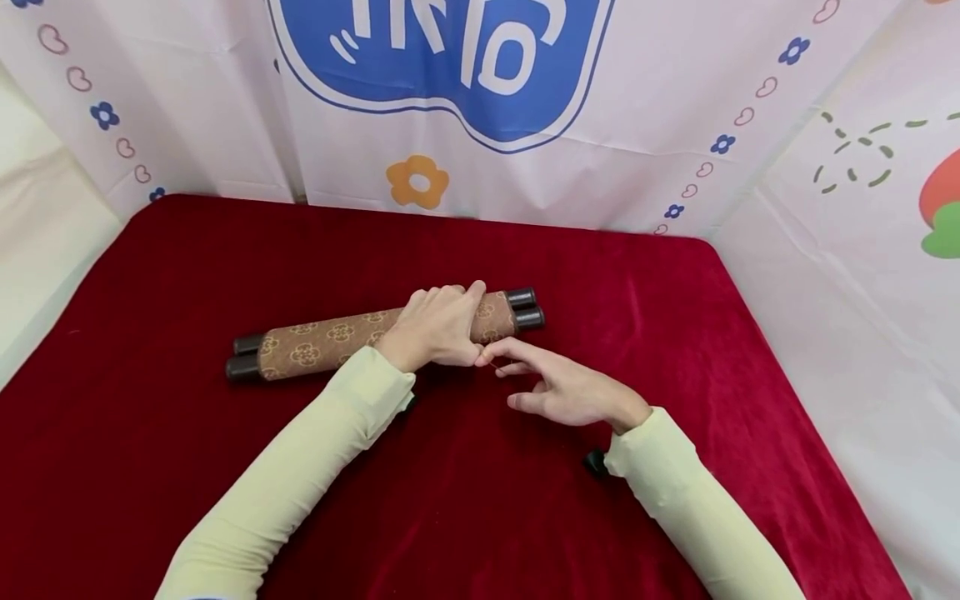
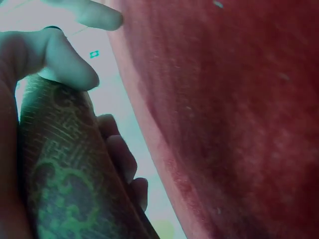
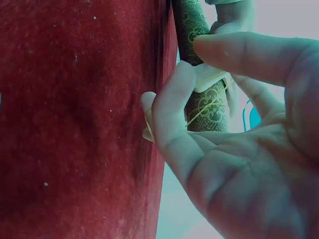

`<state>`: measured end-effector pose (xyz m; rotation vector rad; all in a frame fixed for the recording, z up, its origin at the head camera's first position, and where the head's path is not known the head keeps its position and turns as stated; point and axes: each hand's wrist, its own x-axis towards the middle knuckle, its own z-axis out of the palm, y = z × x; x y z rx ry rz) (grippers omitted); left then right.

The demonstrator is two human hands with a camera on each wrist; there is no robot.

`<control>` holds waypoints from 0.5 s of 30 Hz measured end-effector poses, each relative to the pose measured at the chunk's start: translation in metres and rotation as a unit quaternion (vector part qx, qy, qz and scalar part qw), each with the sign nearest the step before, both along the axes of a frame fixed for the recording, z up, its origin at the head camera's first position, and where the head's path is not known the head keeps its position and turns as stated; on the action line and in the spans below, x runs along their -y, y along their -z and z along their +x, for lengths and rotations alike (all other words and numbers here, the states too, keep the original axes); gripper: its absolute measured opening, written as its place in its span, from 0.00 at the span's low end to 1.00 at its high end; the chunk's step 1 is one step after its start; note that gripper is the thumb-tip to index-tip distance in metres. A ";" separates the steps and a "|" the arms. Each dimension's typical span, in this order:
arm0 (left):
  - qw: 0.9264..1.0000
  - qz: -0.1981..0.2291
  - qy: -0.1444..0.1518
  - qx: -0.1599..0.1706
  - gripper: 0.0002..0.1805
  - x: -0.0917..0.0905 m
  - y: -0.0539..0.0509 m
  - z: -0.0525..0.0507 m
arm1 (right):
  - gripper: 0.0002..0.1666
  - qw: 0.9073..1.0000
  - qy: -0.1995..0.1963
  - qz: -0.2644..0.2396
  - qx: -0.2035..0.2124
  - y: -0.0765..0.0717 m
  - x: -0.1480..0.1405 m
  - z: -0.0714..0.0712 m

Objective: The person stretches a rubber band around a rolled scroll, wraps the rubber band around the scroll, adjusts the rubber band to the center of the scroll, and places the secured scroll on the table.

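A rolled scroll (image 1: 318,346) in brown brocade with gold floral figures lies slantwise on the red cloth. Paired dark rod ends (image 1: 243,367) stick out at both its ends. My left hand (image 1: 438,325) grips the roll right of its middle; in the left wrist view its fingertips (image 2: 122,154) curl round the far side. Close to the left thumb is my right hand (image 1: 573,387), its fingers bent. A thin yellow rubber band (image 3: 203,106) is hooked on the right fingers and runs across the scroll by the left thumb. How far it goes round the roll is hidden.
Red velvet cloth (image 1: 480,500) covers the table. White printed curtains stand along the back (image 1: 525,192) and the right side (image 1: 840,292). A dark strap piece (image 1: 596,462) shows at the right cuff.
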<state>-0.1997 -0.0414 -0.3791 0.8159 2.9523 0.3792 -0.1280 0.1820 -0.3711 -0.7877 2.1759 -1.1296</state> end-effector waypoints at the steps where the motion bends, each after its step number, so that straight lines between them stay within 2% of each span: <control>1: 1.000 -0.002 0.005 -0.001 0.40 0.000 0.001 0.000 | 0.33 1.000 0.002 0.000 0.003 0.001 0.000 0.000; 10: 0.999 -0.009 0.027 -0.037 0.44 -0.001 0.010 -0.002 | 0.33 1.000 -0.015 0.007 0.026 0.001 -0.004 0.001; 15: 0.998 -0.027 0.044 -0.032 0.48 0.001 0.013 -0.002 | 0.32 0.999 -0.022 0.023 0.030 -0.001 -0.002 0.000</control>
